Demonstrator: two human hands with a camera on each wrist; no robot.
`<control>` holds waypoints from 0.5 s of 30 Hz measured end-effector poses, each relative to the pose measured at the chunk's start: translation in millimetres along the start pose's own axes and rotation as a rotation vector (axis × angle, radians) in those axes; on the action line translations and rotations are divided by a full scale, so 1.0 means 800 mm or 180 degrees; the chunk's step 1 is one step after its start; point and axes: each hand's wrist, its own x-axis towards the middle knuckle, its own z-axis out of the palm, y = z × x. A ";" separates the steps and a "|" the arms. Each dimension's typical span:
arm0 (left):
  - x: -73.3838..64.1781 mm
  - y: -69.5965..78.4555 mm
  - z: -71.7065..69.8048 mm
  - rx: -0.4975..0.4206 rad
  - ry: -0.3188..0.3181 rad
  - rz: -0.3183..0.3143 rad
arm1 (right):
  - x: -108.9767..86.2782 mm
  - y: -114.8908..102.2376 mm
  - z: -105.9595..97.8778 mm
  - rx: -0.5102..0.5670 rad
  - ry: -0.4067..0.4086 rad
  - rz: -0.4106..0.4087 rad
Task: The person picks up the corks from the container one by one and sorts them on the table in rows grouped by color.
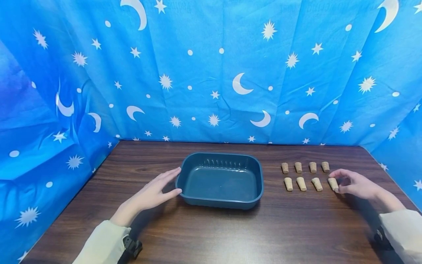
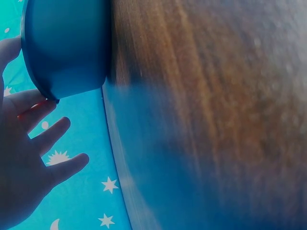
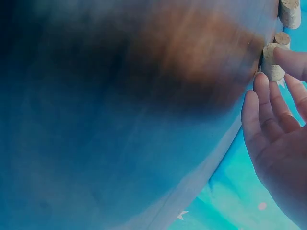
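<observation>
A dark teal rectangular basin (image 1: 220,201) sits on the table. My left hand (image 1: 155,189) rests its fingertips and thumb tip against the basin's left rim, fingers extended. In the left wrist view, the outer fingers (image 2: 67,165) spread below the basin wall. To the right, tapered corks stand in two rows, the back ones (image 1: 298,167) darker brown and the front ones (image 1: 301,184) paler. At the right end of the front row, my right hand (image 1: 359,186) pinches a pale cork (image 1: 332,183) between thumb and index finger. The thumb partly covers this cork (image 3: 272,72) in the right wrist view.
The dark wood-grain table (image 1: 211,234) ends at a blue cloth (image 1: 204,66) printed with moons and stars, hung behind and at both sides. Between the basin and the corks lies a narrow strip of table.
</observation>
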 end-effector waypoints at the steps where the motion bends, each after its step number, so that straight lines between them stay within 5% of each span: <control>1: 0.000 0.000 0.000 0.0002 0.0003 0.0003 | 0.000 -0.001 0.000 -0.0002 0.0007 0.0014; 8: 0.001 -0.001 0.002 0.0007 0.0011 0.0025 | 0.001 -0.003 0.000 -0.0015 -0.0023 0.0108; 15: 0.000 -0.004 0.004 0.0003 0.0048 0.0029 | -0.004 -0.004 -0.002 -0.0014 0.0118 -0.0081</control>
